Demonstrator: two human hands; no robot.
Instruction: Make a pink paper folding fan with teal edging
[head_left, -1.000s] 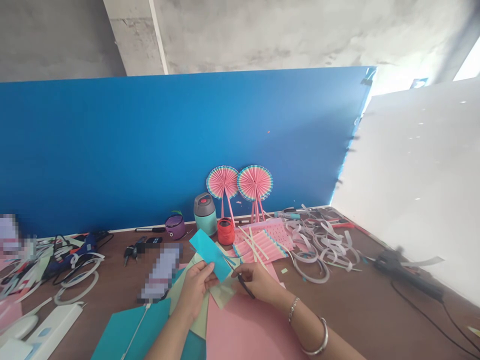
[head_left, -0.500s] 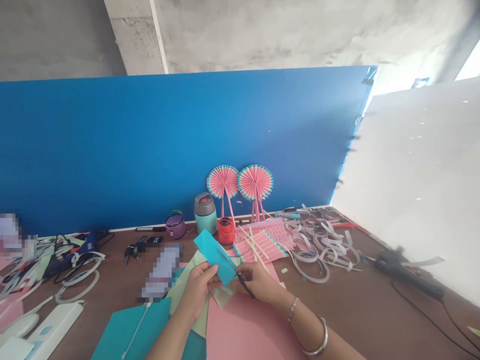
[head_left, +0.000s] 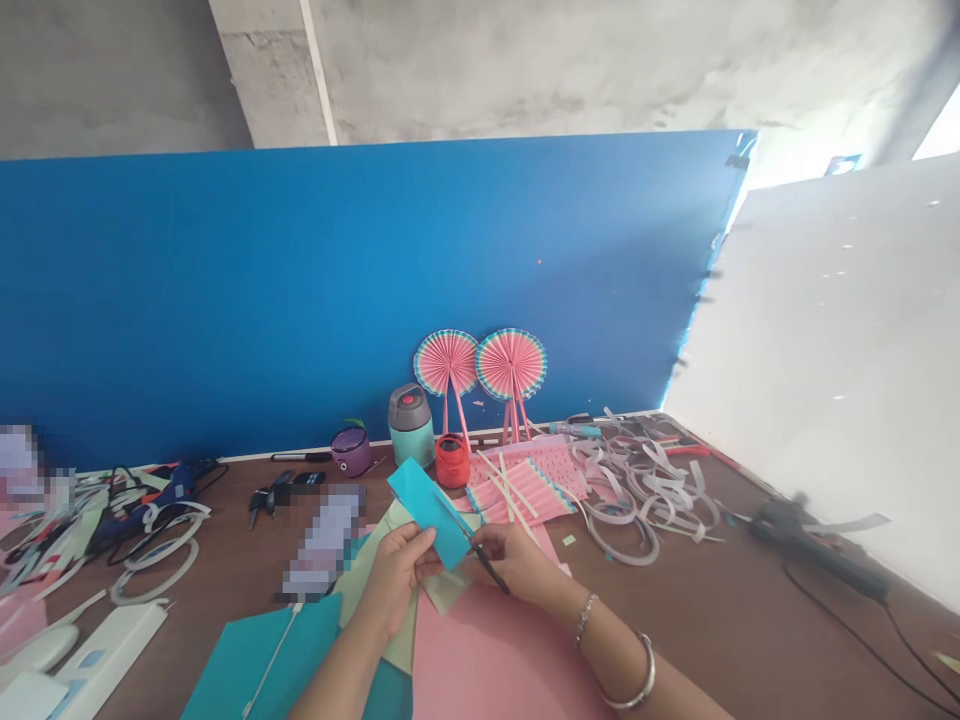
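Just beyond the pink sheet (head_left: pixel 502 660), mid-worktop (head_left: pixel 675 620): blue paper (head_left: pixel 427 508), held tilted. Left hand (head_left: pixel 397 568) pinches its left edge, thumb uppermost; right hand (head_left: pixel 517 560) curled round scissors (head_left: pixel 491 572) at its right side. Judgement: paper best kept taut, blades parallel to the edge, fingertips off their line. Far side tight, red jar (head_left: pixel 452 463) near the paper; curled strips (head_left: pixel 667 485) far right.
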